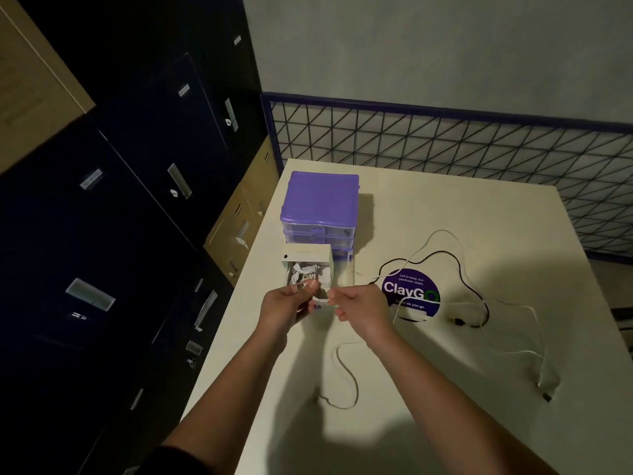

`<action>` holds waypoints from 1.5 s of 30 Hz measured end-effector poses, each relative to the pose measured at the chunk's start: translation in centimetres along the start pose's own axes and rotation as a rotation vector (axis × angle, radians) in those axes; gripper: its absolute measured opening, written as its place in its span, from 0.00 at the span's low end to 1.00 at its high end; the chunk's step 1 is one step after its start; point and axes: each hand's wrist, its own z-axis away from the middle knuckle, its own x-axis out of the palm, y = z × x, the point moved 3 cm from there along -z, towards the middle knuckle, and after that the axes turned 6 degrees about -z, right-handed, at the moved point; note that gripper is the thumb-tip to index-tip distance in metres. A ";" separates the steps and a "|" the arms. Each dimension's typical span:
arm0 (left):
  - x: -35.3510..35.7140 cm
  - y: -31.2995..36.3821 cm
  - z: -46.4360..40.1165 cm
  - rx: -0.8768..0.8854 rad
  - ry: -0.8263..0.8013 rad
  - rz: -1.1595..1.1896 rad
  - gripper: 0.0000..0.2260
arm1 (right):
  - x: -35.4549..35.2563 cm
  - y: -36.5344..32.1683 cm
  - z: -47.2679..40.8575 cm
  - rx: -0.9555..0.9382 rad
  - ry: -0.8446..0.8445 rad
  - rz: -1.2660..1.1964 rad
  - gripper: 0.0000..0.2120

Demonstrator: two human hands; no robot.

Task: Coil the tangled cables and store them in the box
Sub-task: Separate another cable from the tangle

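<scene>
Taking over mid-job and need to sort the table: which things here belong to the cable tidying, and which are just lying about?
Job:
- left hand and right hand, pinching a white cable
- open white box, coils inside
- black cable
- other white cable, loose on the table

Lying about:
- purple drawer unit
- ClayGo sticker
- lockers

Single head-worn, wide-angle view, looking forward and steeply down from above the near edge of the white table (445,389). The purple drawer unit (320,200) stands just above frame centre and serves as landmark. Both forearms enter from the bottom edge, below the unit; the left hand (284,308) and right hand (359,306) lie close beneath it. Dark lockers (120,217) fill the frame left of the unit, the wire fence (445,142) behind it. No second view overlaps this one.
</scene>
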 end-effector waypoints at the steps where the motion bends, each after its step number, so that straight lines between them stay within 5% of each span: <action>1: -0.3 0.0 -0.4 0.004 0.040 0.000 0.09 | 0.5 0.2 -0.4 0.012 0.000 0.011 0.07; 7: -2.0 -0.6 -3.5 0.061 0.121 -0.197 0.07 | 2.7 1.5 -3.3 0.086 0.083 0.000 0.08; 12: -4.2 -1.8 -6.1 0.176 0.179 -0.586 0.08 | 3.4 2.5 -5.0 0.167 0.189 -0.034 0.04; 19: -5.0 -2.7 -7.4 0.270 0.221 -0.976 0.16 | 4.9 3.4 -6.1 0.243 0.215 -0.048 0.14; 34: -5.3 -2.7 -7.4 0.292 0.200 -0.995 0.17 | 5.6 1.8 -5.9 0.132 0.207 0.691 0.17; 45: -4.7 -2.5 -6.8 0.261 0.253 -1.049 0.19 | 3.9 3.0 -5.2 0.012 0.135 0.331 0.11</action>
